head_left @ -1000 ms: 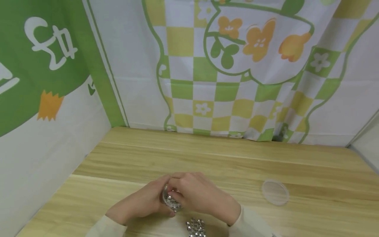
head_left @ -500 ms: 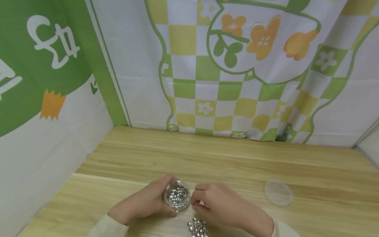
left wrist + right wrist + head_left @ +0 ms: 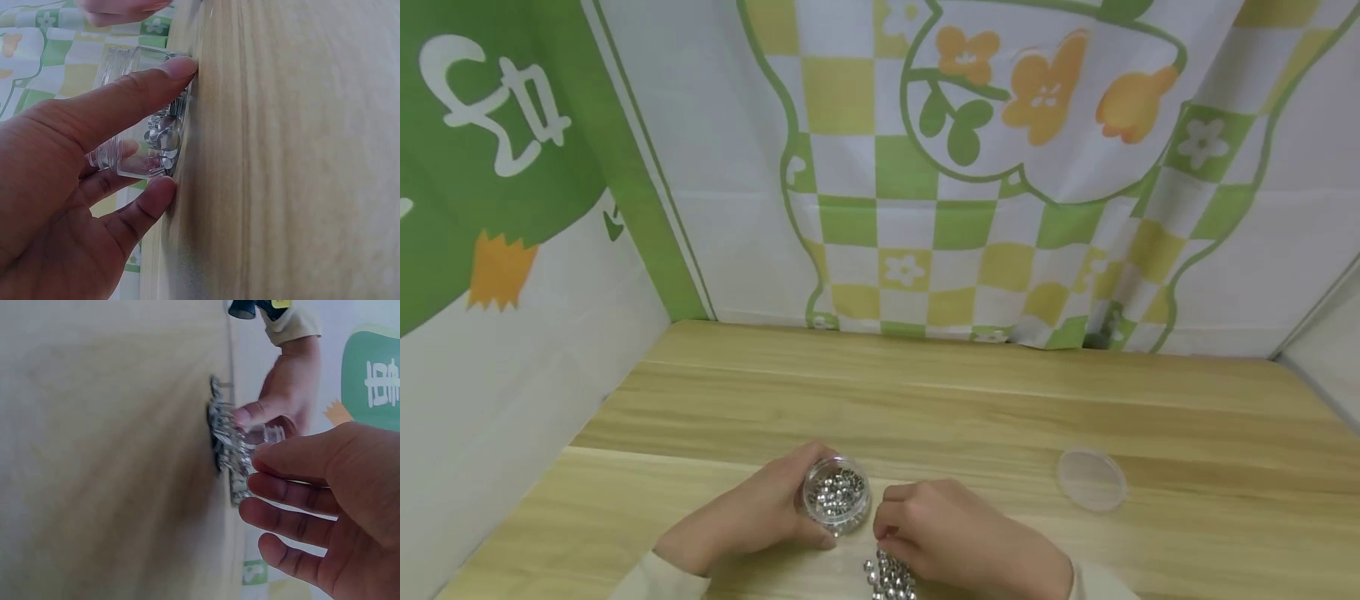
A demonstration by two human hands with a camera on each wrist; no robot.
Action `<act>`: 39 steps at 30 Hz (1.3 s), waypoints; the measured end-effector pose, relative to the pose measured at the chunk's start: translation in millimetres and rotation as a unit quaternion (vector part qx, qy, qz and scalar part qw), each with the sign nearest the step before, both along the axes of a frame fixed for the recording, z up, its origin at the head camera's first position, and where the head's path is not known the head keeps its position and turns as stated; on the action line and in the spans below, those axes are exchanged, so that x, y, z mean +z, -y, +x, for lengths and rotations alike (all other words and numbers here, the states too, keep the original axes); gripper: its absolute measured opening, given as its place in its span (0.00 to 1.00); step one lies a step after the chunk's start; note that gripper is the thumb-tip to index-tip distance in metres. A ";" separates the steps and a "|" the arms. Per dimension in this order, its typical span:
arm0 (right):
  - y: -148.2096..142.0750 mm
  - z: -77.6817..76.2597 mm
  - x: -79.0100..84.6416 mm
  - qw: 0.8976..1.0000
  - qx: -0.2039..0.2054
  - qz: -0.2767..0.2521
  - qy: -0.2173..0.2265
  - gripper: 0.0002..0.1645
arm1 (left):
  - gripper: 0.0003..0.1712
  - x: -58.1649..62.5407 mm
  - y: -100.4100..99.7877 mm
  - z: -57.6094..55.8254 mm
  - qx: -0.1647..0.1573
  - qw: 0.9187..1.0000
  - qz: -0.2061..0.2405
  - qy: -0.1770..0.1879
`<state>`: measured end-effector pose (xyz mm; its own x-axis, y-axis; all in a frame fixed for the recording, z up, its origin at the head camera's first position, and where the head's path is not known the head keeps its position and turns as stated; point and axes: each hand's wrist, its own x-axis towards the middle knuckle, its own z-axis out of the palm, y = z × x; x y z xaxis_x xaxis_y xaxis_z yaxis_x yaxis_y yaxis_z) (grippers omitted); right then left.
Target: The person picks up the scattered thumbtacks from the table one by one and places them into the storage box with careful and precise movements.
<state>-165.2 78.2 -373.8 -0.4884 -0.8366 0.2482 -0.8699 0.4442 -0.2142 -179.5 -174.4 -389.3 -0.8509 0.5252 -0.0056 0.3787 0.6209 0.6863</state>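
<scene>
On the wooden table, my left hand [image 3: 769,506] grips a small clear jar [image 3: 837,525] around its side. It stands uncovered, with shiny silver beads [image 3: 839,492] inside. In the left wrist view, the thumb and fingers press the jar's wall [image 3: 128,164] from both sides, close to the tabletop. My right hand [image 3: 951,533] is just right of the jar, its fingertips at the upper edge of a loose pile of silver beads [image 3: 891,577]. The right wrist view has its fingers [image 3: 290,519] loosely bent beside the pile, with no bead visible between them.
A round, thin translucent lid [image 3: 1092,479] lies flat on the table [image 3: 925,417] to the right. A printed curtain [image 3: 910,225] hangs along the table's back edge, and another cloth [image 3: 572,350] along the left side.
My right hand was over the jar's mouth one second ago; it has withdrawn to the right and lowered to the bead pile. The left hand keeps its hold on the jar.
</scene>
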 end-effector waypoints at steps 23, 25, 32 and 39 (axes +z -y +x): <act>9.2 -2.1 -1.7 1.000 -0.015 0.003 -0.001 0.07 | 0.42 -1.1 8.6 1.3 -0.002 1.000 -0.001 -0.003; 10.4 -3.6 0.4 1.000 -0.015 0.002 0.004 0.07 | 0.42 -1.9 8.4 1.5 -0.004 1.000 0.004 -0.002; 35.4 -14.1 14.6 1.000 -0.002 0.003 0.012 0.04 | 0.40 -4.6 7.8 1.8 -0.019 1.000 0.017 -0.012; 60.7 -26.7 26.6 1.000 -0.001 -0.010 0.026 0.04 | 0.43 -3.6 5.8 0.2 -0.024 1.000 0.016 -0.010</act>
